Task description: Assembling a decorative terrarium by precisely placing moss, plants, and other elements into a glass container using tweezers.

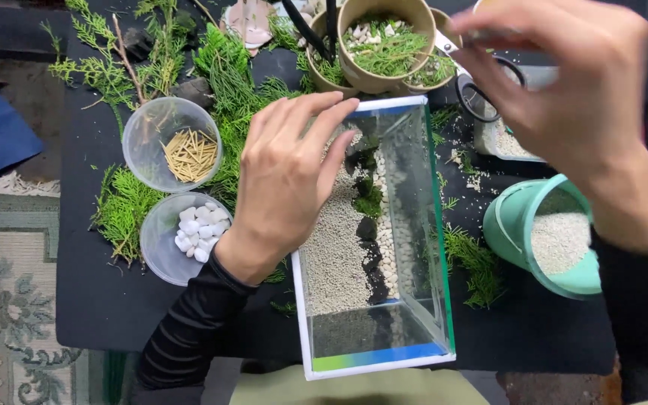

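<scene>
A clear rectangular glass tank [418,225] stands on the black table, with pale gravel, a line of dark soil, green moss and small white stones inside. My left hand [283,184] rests flat on the tank's left wall, fingers reaching over its far rim. Raised over the table's right side, my right hand [571,90] grips a pair of scissors [474,82] with black handles; the blades point toward a tan bowl [384,41] filled with green cuttings and white pebbles.
Left of the tank sit a clear cup of short tan sticks [178,146] and a clear cup of white pebbles [185,236]. Green cypress sprigs [219,67] lie scattered about. A teal bucket of pale gravel [549,236] stands at the right.
</scene>
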